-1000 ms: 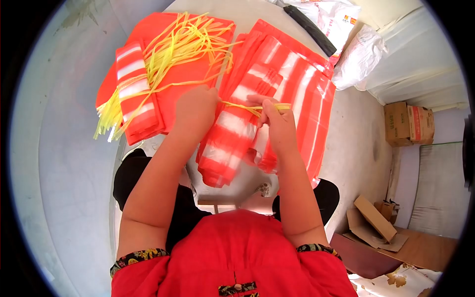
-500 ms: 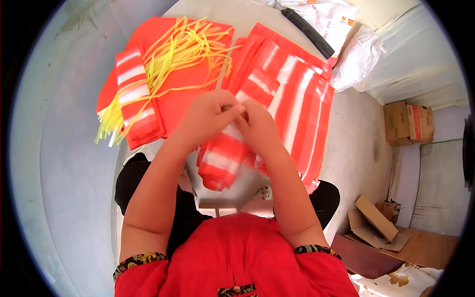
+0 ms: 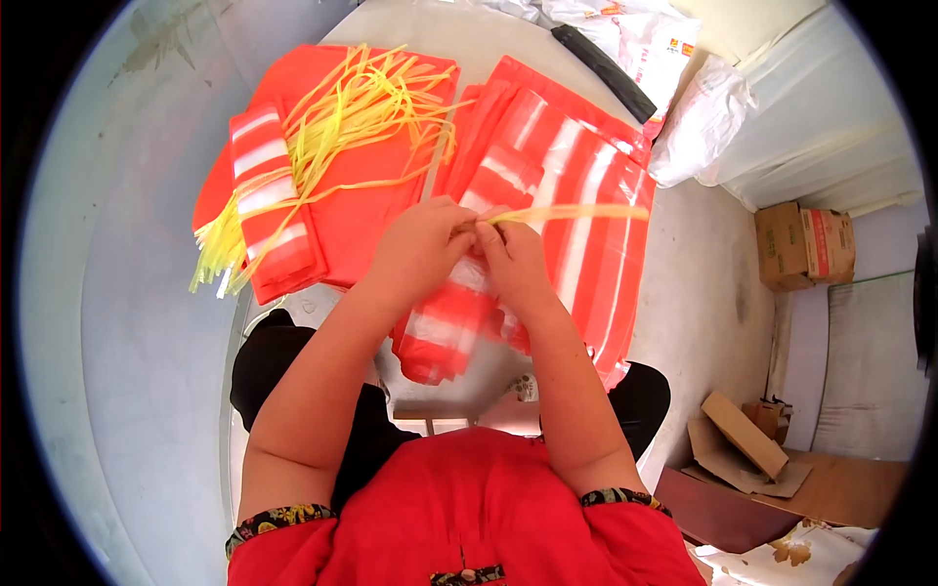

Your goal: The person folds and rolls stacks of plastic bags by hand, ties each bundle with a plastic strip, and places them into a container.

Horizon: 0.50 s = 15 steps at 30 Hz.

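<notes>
My left hand (image 3: 422, 246) and my right hand (image 3: 515, 262) meet over a folded bundle of red-and-white striped plastic bags (image 3: 445, 322). Both are closed in a pinch on a yellow plastic strip (image 3: 576, 212), whose free end sticks out to the right. The bundle lies under my hands, its near end hanging over the table edge. Beneath it spreads a larger stack of striped bags (image 3: 611, 210). To the left, a tangle of yellow strips (image 3: 366, 107) rests on red plastic sheets (image 3: 376, 200), beside another folded striped bundle (image 3: 264, 171).
A black roll (image 3: 606, 73) lies at the table's far right, next to white printed sacks (image 3: 669, 44) and a white plastic bag (image 3: 705, 117). Cardboard boxes (image 3: 785, 244) stand by the right wall. Flattened cardboard (image 3: 743, 444) is at lower right.
The yellow strip now stretches out to the right from my fingers; earlier it was not visible there. My hands have stayed pinched together over the bundle.
</notes>
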{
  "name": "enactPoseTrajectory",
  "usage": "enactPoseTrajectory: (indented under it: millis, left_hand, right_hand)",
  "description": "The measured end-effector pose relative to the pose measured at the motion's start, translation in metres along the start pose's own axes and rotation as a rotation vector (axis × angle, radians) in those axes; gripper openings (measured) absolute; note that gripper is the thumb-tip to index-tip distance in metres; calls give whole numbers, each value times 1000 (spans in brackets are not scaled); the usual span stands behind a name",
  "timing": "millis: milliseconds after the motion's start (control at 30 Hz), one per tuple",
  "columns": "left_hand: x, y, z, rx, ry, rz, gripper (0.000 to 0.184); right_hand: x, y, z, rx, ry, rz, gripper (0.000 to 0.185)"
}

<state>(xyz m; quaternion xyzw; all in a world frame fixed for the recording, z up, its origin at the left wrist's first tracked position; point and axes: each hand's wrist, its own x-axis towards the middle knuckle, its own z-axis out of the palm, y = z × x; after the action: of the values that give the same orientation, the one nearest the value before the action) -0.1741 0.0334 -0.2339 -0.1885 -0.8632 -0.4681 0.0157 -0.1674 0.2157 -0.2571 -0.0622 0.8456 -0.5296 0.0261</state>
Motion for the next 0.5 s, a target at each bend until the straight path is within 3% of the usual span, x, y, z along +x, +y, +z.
enactPoseTrajectory:
  millis: [133,267,433,500]
  left_hand:
    - [1,0,3,-114,47,-141,16]
    - [4,1,5,-222,7,-296,16]
    - [0,-7,12,189,52,29,14]
    - [-1,-7,11,310,14,115,13]
  right_hand:
    - [-6,-6,0,351,14,72,14]
    - [-10,-4,-2,120,48,-37,14]
    - [-8,-16,4,-367,299,-478,21]
    - [-4,-13,4,-393,315,-508,20]
